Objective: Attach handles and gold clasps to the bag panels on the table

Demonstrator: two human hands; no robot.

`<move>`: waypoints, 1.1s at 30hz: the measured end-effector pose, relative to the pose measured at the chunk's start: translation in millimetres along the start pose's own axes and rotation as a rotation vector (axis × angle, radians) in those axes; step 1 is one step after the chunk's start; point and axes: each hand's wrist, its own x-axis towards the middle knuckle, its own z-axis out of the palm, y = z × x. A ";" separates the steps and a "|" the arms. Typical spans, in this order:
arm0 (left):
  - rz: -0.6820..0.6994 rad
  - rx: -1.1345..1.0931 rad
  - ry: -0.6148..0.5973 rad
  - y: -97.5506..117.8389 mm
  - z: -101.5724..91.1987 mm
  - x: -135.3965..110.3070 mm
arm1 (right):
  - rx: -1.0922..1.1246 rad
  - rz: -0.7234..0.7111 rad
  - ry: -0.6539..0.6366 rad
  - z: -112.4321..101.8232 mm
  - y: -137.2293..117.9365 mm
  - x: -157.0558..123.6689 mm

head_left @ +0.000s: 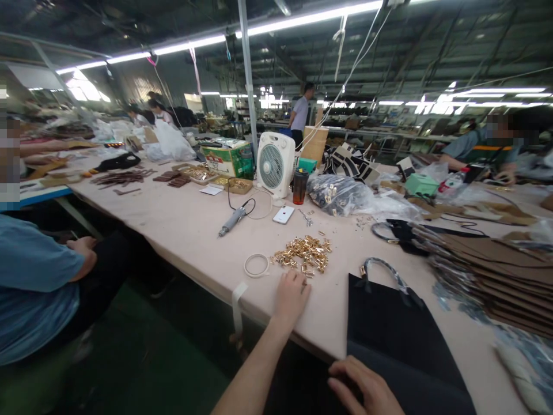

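Note:
My left hand (291,297) rests on the table at the near edge of a pile of small gold metal fittings (305,252). Its fingers are bent down and drawn together at the tips; what they pinch, if anything, is hidden. My right hand (365,386) is at the bottom of the view, by the table's front edge, with thumb and fingers apart and nothing visible in them. Beside and partly under it lies a black bag panel (393,323) with a wrapped, looped handle (386,268) at its far end. A roll of tape (256,265) lies left of the pile.
Beyond the pile are an electric screwdriver (233,222), a phone (284,215), a white fan (275,164) and a dark tumbler (299,185). Brown panels (488,271) are stacked at right. A seated person (38,288) is close at left; another (479,150) works across the table.

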 end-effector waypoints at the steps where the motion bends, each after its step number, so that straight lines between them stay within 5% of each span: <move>1: 0.009 -0.081 -0.013 0.9 0.4 -1.1 | -0.004 -0.025 0.042 -0.2 -2.5 4.9; 8: -0.322 -1.093 -0.206 36.7 -8.7 -26.1 | 0.125 -0.094 0.455 -16.6 -23.7 36.8; 14: -0.479 -1.359 -0.542 72.0 -25.2 -49.7 | 0.299 -0.094 0.433 -34.1 -36.4 37.3; 19: -0.080 -1.231 -0.485 82.2 -26.3 -53.5 | 0.801 0.204 0.434 -33.9 -32.7 22.0; 25: 0.343 -0.868 -0.249 81.2 -13.7 -50.6 | 1.171 0.282 0.447 -30.8 -38.6 15.0; 33: 0.486 -0.750 0.051 79.7 8.5 -54.3 | 1.296 0.338 0.495 -23.7 -28.9 15.1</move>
